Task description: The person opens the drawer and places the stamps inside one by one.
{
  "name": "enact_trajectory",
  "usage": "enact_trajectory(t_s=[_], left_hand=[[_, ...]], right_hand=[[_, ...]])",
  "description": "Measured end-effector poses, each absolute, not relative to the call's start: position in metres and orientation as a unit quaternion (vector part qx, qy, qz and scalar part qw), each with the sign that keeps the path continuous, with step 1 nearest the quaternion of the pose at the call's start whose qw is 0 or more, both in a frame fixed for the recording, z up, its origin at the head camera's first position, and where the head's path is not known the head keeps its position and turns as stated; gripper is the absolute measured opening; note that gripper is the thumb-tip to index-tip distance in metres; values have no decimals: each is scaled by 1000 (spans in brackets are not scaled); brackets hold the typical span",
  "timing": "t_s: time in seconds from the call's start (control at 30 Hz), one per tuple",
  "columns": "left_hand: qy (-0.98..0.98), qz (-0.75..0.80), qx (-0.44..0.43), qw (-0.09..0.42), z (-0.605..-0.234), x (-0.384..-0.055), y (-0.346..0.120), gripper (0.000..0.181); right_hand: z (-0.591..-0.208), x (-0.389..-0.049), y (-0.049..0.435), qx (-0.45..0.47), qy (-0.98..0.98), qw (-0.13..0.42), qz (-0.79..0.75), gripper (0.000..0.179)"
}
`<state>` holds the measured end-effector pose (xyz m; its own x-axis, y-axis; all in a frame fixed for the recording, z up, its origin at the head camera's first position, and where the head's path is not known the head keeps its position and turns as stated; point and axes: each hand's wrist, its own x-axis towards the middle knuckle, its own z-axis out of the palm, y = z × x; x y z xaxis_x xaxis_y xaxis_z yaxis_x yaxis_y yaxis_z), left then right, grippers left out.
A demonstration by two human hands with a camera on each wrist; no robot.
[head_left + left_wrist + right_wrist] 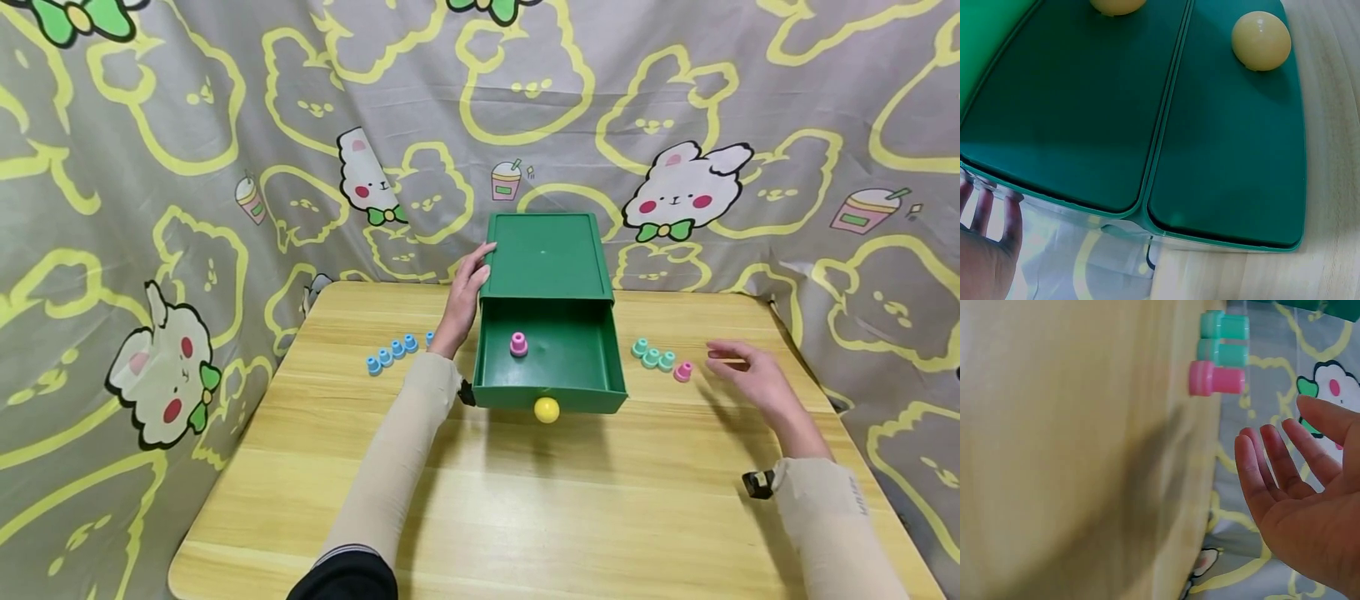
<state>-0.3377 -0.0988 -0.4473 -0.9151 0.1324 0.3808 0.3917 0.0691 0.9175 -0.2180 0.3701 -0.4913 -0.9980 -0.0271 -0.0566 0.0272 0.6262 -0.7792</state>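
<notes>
A green drawer cabinet [547, 254] stands at the back of the table, its top drawer [570, 400] pulled out by a yellow knob [547, 410]. Inside that drawer a pink peg-like cup piece [518, 344] stands upright. My left hand [467, 287] rests against the cabinet's left side, fingers extended; the left wrist view shows those fingers along the cabinet's side. My right hand [757, 379] hovers above the table at the right, fingers loosely bent and holding nothing. Nearest to it is another pink piece [682, 372], beside several mint-green pieces [651, 358].
Several blue pieces [397, 348] stand in a slanting row left of the cabinet, one partly behind the left hand. A second drawer front [1229, 150] with its own yellow knob [1261, 41] shows in the left wrist view. A patterned grey curtain [420, 83] hangs behind the wooden table [525, 517].
</notes>
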Motion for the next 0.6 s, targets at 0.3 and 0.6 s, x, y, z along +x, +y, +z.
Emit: enact_trajectory(t_s=[0.3,0.6], left_hand=[[-722,-662,-178,95,-448,-338,-99,48],[-721,-664,-176,92,-447,-338,-99,50]], right_hand=[[-510,-224,369,-19,906,58,-419,61],[-512,-229,359,-6,903,97,-419,72]])
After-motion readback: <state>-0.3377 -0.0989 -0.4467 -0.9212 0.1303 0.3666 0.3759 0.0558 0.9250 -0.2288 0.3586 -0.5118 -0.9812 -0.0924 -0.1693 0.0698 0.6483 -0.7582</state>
